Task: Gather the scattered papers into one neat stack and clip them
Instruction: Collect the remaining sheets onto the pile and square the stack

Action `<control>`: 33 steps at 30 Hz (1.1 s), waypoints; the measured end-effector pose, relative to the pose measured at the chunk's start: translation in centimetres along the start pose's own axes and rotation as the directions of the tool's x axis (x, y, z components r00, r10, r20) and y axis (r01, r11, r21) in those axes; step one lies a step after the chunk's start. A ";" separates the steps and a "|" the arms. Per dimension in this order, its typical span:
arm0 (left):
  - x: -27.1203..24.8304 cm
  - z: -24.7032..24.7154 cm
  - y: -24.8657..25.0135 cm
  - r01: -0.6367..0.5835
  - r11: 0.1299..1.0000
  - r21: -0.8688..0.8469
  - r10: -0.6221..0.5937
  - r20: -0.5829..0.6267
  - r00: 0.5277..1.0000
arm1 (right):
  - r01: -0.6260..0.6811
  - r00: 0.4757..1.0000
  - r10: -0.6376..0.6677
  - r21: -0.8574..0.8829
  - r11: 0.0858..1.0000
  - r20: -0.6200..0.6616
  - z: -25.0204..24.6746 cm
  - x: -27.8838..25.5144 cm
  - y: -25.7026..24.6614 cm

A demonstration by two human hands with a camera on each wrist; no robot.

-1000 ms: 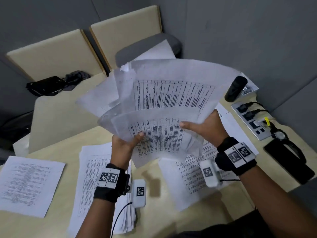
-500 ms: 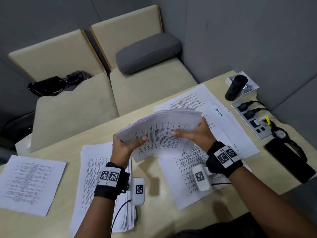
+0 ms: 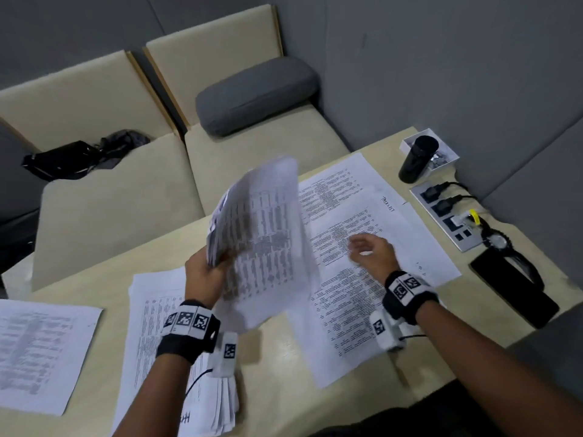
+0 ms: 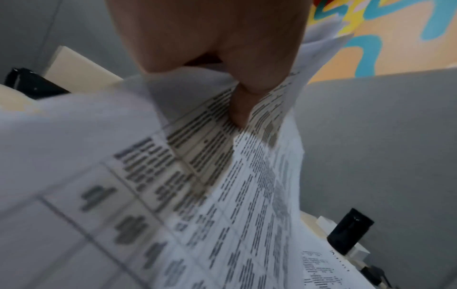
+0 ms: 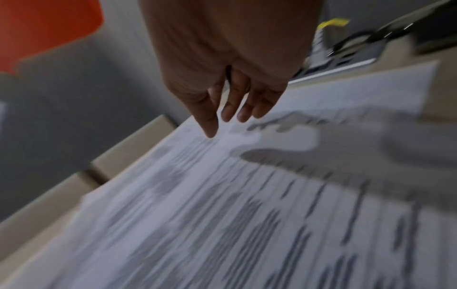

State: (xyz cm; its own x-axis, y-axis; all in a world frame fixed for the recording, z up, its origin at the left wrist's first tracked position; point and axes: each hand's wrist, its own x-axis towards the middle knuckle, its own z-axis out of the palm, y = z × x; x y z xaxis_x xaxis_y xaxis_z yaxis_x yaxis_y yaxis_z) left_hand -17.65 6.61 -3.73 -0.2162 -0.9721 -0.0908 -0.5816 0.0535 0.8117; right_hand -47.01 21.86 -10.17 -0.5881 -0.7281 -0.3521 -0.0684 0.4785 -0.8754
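My left hand (image 3: 209, 269) grips a bundle of printed sheets (image 3: 263, 238) by its lower left edge, tilted up above the table; in the left wrist view the thumb (image 4: 241, 109) presses on the printed face of the sheets (image 4: 188, 195). My right hand (image 3: 369, 252) hovers open, fingers straight, just above loose sheets (image 3: 356, 279) spread on the table's right half; the right wrist view shows the hand (image 5: 230, 109) over those sheets (image 5: 247, 205). More papers (image 3: 151, 326) lie under my left forearm and another sheet (image 3: 38, 348) at the far left. No clip is visible.
At the table's right edge stand a black cylinder (image 3: 418, 159) by a white box (image 3: 444, 156), a socket panel (image 3: 448, 216) with plugs, a wristwatch (image 3: 498, 241) and a black phone (image 3: 514, 288). Beige seats, a grey cushion (image 3: 255, 93) and a black bag (image 3: 69, 157) lie beyond the table.
The fanned sheets were lowered and gathered into one bundle. My right hand let go of it and moved right over the sheets on the table; the left hand alone tilts the bundle upright.
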 end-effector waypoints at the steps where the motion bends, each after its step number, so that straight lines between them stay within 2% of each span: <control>1: 0.4 -0.3 -0.7 0.006 0.999 0.044 -0.006 0.011 1.000 | -0.045 0.996 0.040 -0.058 0.997 -0.080 -1.7 0.8 1.4; 3: 1.0 -0.6 -2.2 0.020 0.990 0.137 -0.027 0.045 0.999 | -0.138 0.969 0.093 -0.188 0.972 -0.227 -5.1 2.4 3.7; 5: 1.3 -0.4 -3.1 0.031 0.974 0.225 -0.052 0.087 0.995 | -0.230 0.946 0.133 -0.323 0.918 -0.297 -7.8 4.0 5.1; 7: 1.5 0.3 -3.6 0.031 0.940 0.339 -0.085 0.146 0.986 | -0.307 0.944 0.199 -0.486 0.818 -0.262 -9.5 5.2 6.1; 10: 1.6 1.9 -4.6 0.006 0.871 0.491 -0.145 0.246 0.958 | -0.319 0.946 0.274 -0.628 0.710 -0.171 -9.9 6.1 6.6; 15: 0.9 4.0 -5.7 0.049 0.835 0.548 -0.268 0.327 0.906 | -0.251 0.966 0.205 -0.753 0.608 -0.156 -7.7 6.0 5.3; 17: 0.6 4.7 -6.3 0.057 0.839 0.541 -0.289 0.355 0.889 | -0.237 0.969 0.201 -0.753 0.614 -0.140 -6.6 6.1 5.0; 20: 0.1 5.2 -6.9 0.057 0.850 0.523 -0.288 0.372 0.882 | -0.205 0.974 0.216 -0.635 0.745 -0.061 -5.9 6.2 4.5; 23: 0.3 4.2 -6.4 0.118 0.858 0.500 -0.290 0.281 0.915 | -0.114 0.967 0.235 -0.671 0.733 0.093 -7.1 5.8 2.7; 25: 1.0 2.6 -6.1 0.179 0.852 0.493 -0.286 0.150 0.947 | -0.025 0.960 0.219 -0.722 0.691 0.176 -8.0 5.3 0.6; 27: 2.1 0.6 -6.0 0.244 0.856 0.456 -0.261 -0.026 0.965 | 0.058 0.968 0.145 -0.744 0.666 0.205 -9.3 4.8 -1.6; 29: 3.4 -1.3 -5.8 0.278 0.875 0.396 -0.232 -0.161 0.959 | 0.160 0.968 0.036 -0.721 0.674 0.249 -10.5 4.4 -4.0; 31: 4.5 -2.7 -4.8 0.228 0.898 0.377 -0.172 -0.176 0.969 | 0.236 0.954 -0.018 -0.713 0.661 0.299 -11.4 4.0 -6.1; 33: 5.3 -3.3 -3.5 0.129 0.922 0.365 -0.098 -0.102 0.990 | 0.305 0.930 -0.043 -0.701 0.644 0.365 -11.7 3.5 -8.0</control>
State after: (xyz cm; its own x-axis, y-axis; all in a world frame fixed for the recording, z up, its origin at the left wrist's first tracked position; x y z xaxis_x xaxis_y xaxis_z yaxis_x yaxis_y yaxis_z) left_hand -14.21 0.56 -5.13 -0.0768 -0.9909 -0.1104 -0.8504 0.0073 0.5261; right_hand -57.97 21.26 -0.54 -0.2498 -0.8770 -0.4104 -0.7887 0.4301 -0.4392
